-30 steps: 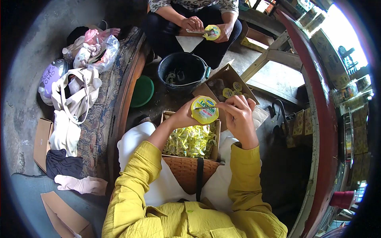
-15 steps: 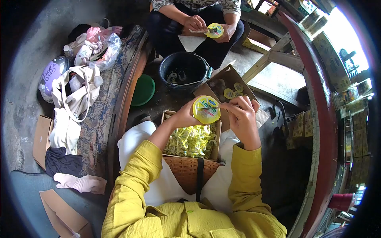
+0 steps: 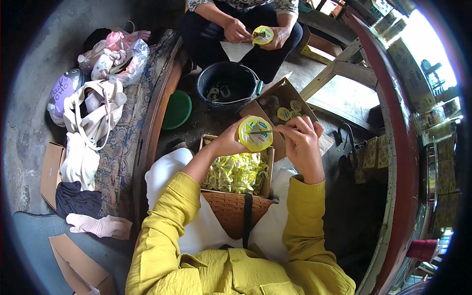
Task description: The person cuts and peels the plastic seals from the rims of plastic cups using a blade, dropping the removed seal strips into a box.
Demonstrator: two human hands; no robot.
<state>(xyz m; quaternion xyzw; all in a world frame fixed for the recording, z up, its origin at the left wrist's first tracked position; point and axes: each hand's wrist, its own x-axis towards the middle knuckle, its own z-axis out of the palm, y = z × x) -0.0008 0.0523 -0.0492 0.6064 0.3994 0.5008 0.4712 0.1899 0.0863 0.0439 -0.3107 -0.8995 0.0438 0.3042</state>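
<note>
My left hand (image 3: pixel 227 141) is closed around the side of a round plastic cup (image 3: pixel 256 140) with a yellow, green and white "Lemon" lid, which faces up toward me. My right hand (image 3: pixel 302 142) pinches a thin, dark blade (image 3: pixel 263 132) that lies across the lid, its tip near the middle; the handle is hidden in the fingers. Below the cup, a cardboard box (image 3: pixel 270 173) full of curled yellow-green strips (image 3: pixel 233 173) rests on a brown woven basket (image 3: pixel 226 210) between my legs.
Opposite, a person's hands (image 3: pixel 279 37) hold a similar cup (image 3: pixel 262 35). Between us stand a black bucket (image 3: pixel 202 93), a green basin (image 3: pixel 183 110) and an open carton (image 3: pixel 302 96) with several cups. A wooden bench (image 3: pixel 147 123) carrying bags is at left; a red-edged frame (image 3: pixel 393 98) is at right.
The blade has shifted slightly on the lid, and the cup is turned and tilted a little differently. The other person's right hand has drawn back from their cup.
</note>
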